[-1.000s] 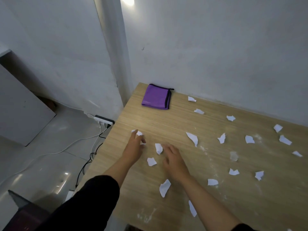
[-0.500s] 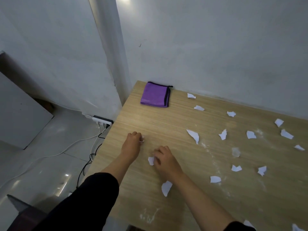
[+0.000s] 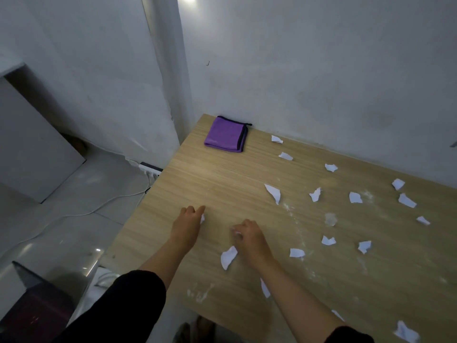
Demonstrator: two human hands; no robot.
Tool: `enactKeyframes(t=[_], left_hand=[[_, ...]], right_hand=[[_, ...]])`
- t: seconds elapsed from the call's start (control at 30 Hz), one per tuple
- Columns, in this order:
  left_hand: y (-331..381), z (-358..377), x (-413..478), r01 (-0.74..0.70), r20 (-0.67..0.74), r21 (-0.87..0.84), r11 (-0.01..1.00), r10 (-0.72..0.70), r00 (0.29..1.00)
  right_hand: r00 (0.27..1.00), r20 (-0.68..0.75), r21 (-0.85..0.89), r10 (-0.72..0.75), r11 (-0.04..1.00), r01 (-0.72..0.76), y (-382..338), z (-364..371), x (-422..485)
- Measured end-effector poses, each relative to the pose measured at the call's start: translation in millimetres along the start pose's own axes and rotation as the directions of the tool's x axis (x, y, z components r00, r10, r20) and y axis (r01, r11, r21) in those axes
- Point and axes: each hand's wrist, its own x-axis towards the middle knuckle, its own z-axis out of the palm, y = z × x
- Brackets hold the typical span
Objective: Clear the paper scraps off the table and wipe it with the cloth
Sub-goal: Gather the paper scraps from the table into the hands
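Near left desk (image 3: 197, 184) edge: we've just gathered scraps (image 3: 202, 218); left hand (image 3: 186, 225), right hand (image 3: 249, 240) fingers grip them.
Cloth (image 3: 225, 137): untouched.

Black long sleeves: the left sleeve (image 3: 118, 300) ends near the elbow; the right sleeve (image 3: 348, 335) shows only as a dark cuff. The left hand (image 3: 186, 226) and right hand (image 3: 248, 240) are bare.

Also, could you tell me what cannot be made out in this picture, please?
Head view.
Left hand: curled fingers hide all but its paper scrap's edge.
Right hand: fingers nearly cover what it grips.
Another scrap: partly under the right forearm.
Table: cut off right and bottom.
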Motion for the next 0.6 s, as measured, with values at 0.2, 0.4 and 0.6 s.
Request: enactKeyframes(t=[0.2, 0.4, 0.6], left_hand=[[11, 17, -35, 0.029, -0.122, -0.249, 0.968, -0.061, 0.991], [23, 26, -56, 0.095, -0.165, -0.453, 0.886, -0.188, 0.968], [54, 21, -80, -0.07, -0.229, -0.542, 0.838, -0.067, 0.971]], right_hand=[[0.942, -0.194, 0.121, 0.274, 0.96, -0.254, 57, -55, -51], [0.978, -0.07, -0.11, 0.194, 0.973, -0.201, 92, -68, -86], [0.982, -0.081, -0.164, 0.17, 0.97, -0.181, 90, -59, -101]])
